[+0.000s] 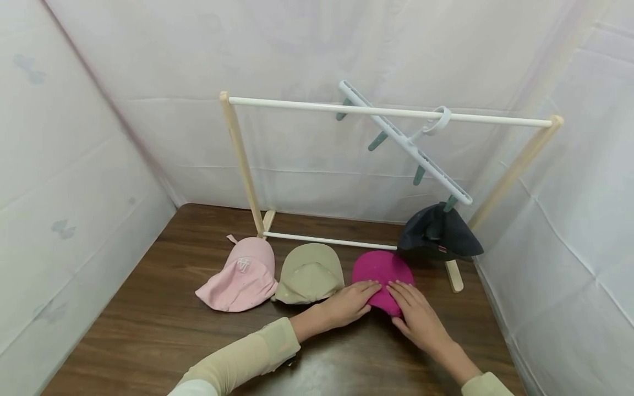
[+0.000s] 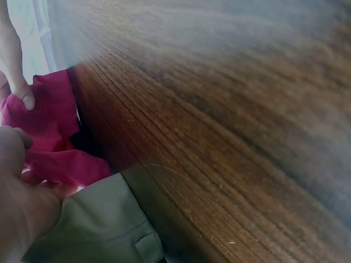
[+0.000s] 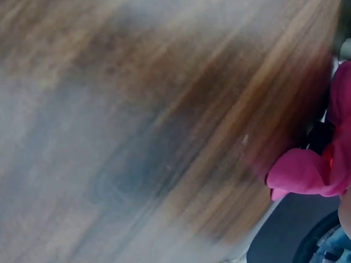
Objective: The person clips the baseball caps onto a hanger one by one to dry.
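A magenta cap (image 1: pixel 380 275) lies on the table with its brim toward the back, between my two hands in the head view. My left hand (image 1: pixel 349 303) grips its near left side, fingers on top; in the left wrist view, fingers also show beneath the fabric. On the near right side my right hand (image 1: pixel 418 319) holds the cap, its thumb (image 2: pixel 27 99) pressed to the crown edge. In the right wrist view the magenta cap (image 3: pixel 307 172) shows at the right edge, with most of the hand out of frame. Left of my left hand sits a khaki cap (image 1: pixel 313 272).
A pink cap (image 1: pixel 250 272) lies farther left. Behind, a wood-and-white rack (image 1: pixel 307 104) carries a pale clip hanger (image 1: pixel 408 144), slanted. A navy cap (image 1: pixel 421 228) hangs from the hanger's lowest clip (image 1: pixel 449 203). White curtains (image 1: pixel 148 66) enclose the brown table (image 1: pixel 148 341).
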A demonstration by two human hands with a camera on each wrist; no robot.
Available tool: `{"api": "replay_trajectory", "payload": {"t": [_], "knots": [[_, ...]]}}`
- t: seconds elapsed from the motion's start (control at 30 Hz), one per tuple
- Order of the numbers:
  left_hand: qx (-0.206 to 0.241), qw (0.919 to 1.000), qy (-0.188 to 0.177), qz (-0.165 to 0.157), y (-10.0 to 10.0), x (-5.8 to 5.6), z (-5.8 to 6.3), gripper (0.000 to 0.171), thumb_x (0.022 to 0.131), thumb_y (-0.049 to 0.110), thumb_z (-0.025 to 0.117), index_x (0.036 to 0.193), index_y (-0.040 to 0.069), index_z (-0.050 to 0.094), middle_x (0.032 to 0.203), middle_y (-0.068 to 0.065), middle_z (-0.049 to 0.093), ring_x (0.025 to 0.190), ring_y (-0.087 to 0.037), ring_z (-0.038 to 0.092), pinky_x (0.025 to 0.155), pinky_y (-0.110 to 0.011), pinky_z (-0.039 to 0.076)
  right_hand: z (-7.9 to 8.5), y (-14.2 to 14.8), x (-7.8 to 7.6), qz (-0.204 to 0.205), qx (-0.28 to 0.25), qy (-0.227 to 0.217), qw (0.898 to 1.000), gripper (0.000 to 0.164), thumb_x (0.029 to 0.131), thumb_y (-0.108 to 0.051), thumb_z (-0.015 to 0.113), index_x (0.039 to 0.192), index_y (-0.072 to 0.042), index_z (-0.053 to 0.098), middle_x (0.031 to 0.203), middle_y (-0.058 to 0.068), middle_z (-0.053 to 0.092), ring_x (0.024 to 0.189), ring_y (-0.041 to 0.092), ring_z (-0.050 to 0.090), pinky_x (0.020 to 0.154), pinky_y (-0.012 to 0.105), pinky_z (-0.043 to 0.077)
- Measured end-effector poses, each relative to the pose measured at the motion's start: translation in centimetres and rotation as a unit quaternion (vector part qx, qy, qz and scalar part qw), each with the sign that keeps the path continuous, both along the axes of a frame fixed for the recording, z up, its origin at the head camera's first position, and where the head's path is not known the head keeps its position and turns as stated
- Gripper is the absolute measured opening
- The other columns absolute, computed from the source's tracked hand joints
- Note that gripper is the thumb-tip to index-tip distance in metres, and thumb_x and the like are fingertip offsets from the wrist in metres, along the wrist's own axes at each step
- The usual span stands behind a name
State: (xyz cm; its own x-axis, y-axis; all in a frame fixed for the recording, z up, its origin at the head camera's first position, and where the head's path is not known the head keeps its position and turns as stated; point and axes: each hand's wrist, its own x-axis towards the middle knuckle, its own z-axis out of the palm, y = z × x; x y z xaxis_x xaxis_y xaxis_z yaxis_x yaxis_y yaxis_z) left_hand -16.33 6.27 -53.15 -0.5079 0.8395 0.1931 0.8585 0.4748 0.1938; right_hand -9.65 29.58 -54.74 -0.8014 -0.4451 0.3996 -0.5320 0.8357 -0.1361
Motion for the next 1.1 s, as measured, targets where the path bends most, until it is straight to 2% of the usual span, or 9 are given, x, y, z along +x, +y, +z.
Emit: {"api": "replay_trajectory", "payload": {"t": [0.13,0.3,0.5,0.8,1.1], "knots": [[0.004,0.9999,0.013,0.004,-0.2,0.2,0.4,0.048,0.103,0.018,0.062,0.146,0.001,0.049,0.147,-0.012,0.055,0.137,-0.021,0.052,0.114,-0.026,0.038,0.7,0.0,-0.2,-0.005,0.000,-0.004,1.000,0.067,0.078,-0.012,0.085,0.138,0.000,0.059,0.141,0.014,0.060,0.132,0.034,0.053,0.110,0.052,0.040],[0.036,0.9993,0.011,0.011,-0.1,0.5,0.8,0.045,0.103,0.015,0.060,0.144,-0.001,0.050,0.143,-0.013,0.058,0.134,-0.023,0.054,0.113,-0.028,0.039,1.7,0.2,-0.4,-0.011,-0.023,-0.006,1.000,0.056,0.082,-0.007,0.081,0.135,-0.004,0.063,0.134,0.013,0.065,0.126,0.034,0.058,0.105,0.051,0.046],[0.067,0.9975,0.019,0.010,0.3,0.2,1.2,0.041,0.104,0.012,0.057,0.143,-0.002,0.050,0.139,-0.014,0.060,0.131,-0.022,0.057,0.111,-0.027,0.042,2.8,0.5,-0.8,-0.014,-0.045,0.008,0.999,0.046,0.087,-0.006,0.077,0.131,-0.004,0.064,0.125,0.013,0.068,0.119,0.030,0.062,0.099,0.050,0.051],[0.074,0.9972,-0.003,0.010,0.3,-0.1,1.9,0.039,0.105,0.010,0.054,0.143,-0.001,0.050,0.136,-0.014,0.062,0.127,-0.020,0.059,0.106,-0.025,0.047,3.9,0.4,-1.6,-0.014,-0.058,0.016,0.998,0.037,0.089,-0.005,0.072,0.125,-0.006,0.067,0.116,0.009,0.071,0.109,0.027,0.066,0.088,0.049,0.056],[0.080,0.9960,-0.036,0.020,0.5,-0.2,2.1,0.037,0.107,0.011,0.050,0.143,0.000,0.051,0.137,-0.012,0.062,0.129,-0.018,0.058,0.105,-0.025,0.048,4.6,0.2,-2.0,-0.012,-0.058,0.026,0.998,0.034,0.088,-0.005,0.073,0.122,-0.005,0.069,0.111,0.010,0.073,0.104,0.027,0.069,0.084,0.048,0.057]]}}
